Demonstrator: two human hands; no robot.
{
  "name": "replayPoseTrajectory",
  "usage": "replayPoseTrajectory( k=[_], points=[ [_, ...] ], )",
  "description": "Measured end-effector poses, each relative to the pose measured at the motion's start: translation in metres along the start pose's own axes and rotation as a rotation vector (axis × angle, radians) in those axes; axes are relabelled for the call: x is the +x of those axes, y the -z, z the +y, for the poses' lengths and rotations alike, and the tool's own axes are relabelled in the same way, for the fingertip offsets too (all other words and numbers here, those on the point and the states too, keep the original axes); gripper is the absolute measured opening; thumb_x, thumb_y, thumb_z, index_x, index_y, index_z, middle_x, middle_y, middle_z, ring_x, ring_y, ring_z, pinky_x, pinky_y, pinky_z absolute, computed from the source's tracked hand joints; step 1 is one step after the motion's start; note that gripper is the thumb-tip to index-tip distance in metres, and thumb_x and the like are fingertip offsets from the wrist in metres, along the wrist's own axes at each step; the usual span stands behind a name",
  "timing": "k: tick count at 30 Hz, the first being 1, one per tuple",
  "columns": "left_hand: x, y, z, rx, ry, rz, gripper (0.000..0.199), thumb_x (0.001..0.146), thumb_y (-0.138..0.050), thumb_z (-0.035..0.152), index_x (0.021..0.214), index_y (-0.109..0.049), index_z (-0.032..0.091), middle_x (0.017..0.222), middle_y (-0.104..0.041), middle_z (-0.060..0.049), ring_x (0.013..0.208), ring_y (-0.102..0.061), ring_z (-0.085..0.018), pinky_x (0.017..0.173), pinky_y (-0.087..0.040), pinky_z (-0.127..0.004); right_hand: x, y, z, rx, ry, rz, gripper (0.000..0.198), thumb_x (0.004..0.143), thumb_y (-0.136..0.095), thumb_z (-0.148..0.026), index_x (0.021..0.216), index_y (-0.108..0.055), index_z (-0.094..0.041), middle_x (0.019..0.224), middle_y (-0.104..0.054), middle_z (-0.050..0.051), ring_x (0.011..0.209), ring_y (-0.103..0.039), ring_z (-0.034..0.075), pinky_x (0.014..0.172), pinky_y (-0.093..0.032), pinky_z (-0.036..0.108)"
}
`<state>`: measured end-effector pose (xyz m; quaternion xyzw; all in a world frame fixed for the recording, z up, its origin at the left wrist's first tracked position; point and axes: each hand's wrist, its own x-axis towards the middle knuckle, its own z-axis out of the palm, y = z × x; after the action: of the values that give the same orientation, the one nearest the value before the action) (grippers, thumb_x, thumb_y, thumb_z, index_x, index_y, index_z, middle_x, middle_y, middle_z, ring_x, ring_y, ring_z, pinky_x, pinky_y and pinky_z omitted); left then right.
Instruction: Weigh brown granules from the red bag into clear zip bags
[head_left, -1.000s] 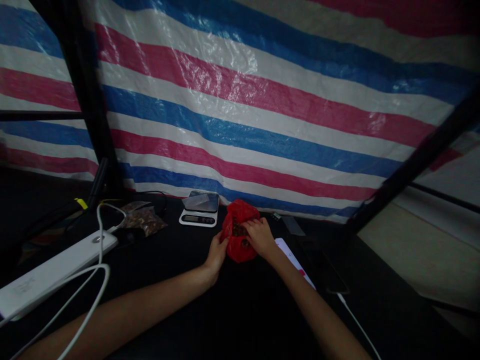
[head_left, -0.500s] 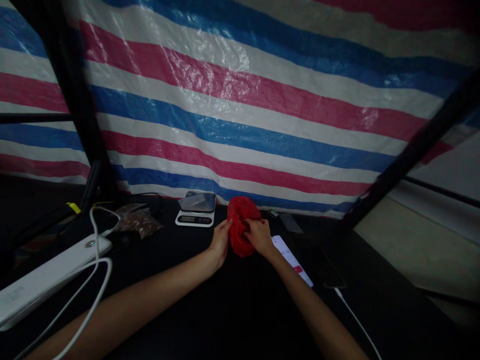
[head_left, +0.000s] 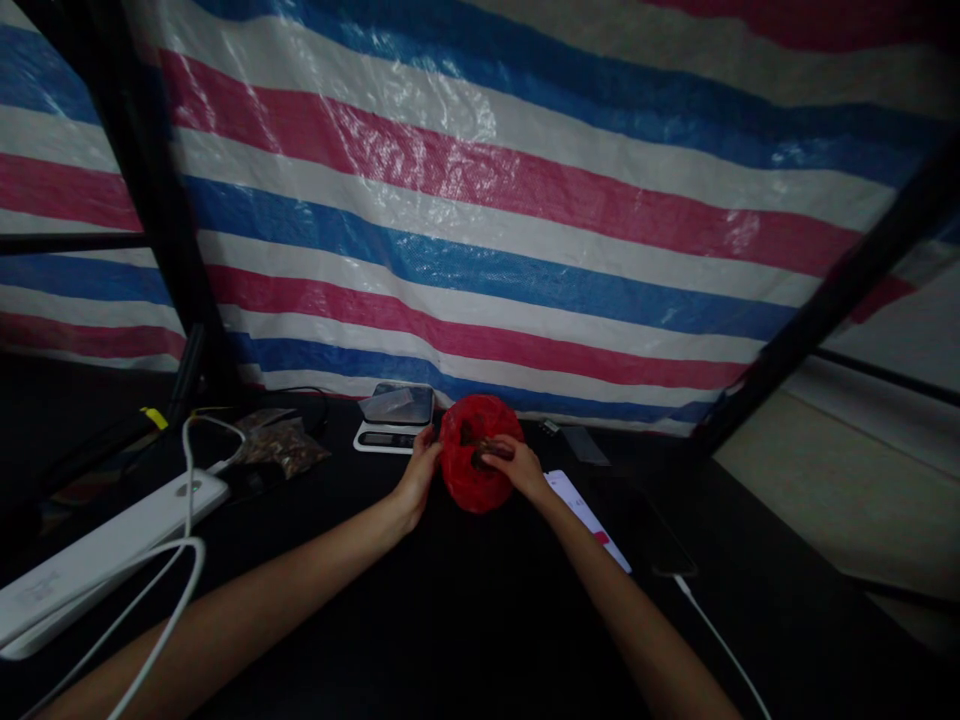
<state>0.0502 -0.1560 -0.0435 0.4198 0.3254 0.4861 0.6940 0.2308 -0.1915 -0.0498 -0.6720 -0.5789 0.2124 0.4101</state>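
A red plastic bag stands on the black table with its mouth open toward me. Dark brown contents show inside, too dim to name. My left hand grips the bag's left rim between thumb and fingers. At the bag's mouth, my right hand has its fingers pinched around some brown pieces, whose kind I cannot make out. Just behind my left hand lies a white kitchen scale with a small clear plastic bag on its dark platform.
To the left are a clear bag of brown pieces and a white power strip with white cables. A lit phone lies by my right wrist, a dark phone on a cable beyond it. Striped plastic sheeting hangs behind.
The bag's mouth has opened wider and shows its contents. My left hand has shifted left with the rim. My right fingers have come up out of the bag with brown pieces.
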Motion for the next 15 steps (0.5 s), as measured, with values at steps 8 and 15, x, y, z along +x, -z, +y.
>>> replayPoseTrajectory(
  k=[8,15],
  points=[
    [0.058,0.058,0.075,1.222,-0.817,-0.363,0.042,0.08,-0.046,0.034,0.119,-0.042,0.02,0.135,-0.03,-0.008,0.127,-0.021,-0.023,0.104,-0.018,-0.041,0.002,0.012,-0.02,0.366,0.162,-0.096,0.037,0.063,-0.067,-0.029,0.097,-0.059,-0.018,0.099,-0.065,0.007,0.094,-0.059,0.02,0.089,-0.042,0.038],
    [0.113,0.084,0.081,1.692,-0.537,-0.374,0.058,0.069,-0.055,0.051,0.116,-0.049,0.016,0.118,-0.051,-0.013,0.11,-0.046,-0.027,0.095,-0.031,-0.039,0.014,0.006,-0.047,0.248,0.237,-0.043,0.039,0.065,-0.066,-0.03,0.102,-0.057,-0.019,0.104,-0.062,0.007,0.097,-0.057,0.02,0.091,-0.039,0.038]
  ],
)
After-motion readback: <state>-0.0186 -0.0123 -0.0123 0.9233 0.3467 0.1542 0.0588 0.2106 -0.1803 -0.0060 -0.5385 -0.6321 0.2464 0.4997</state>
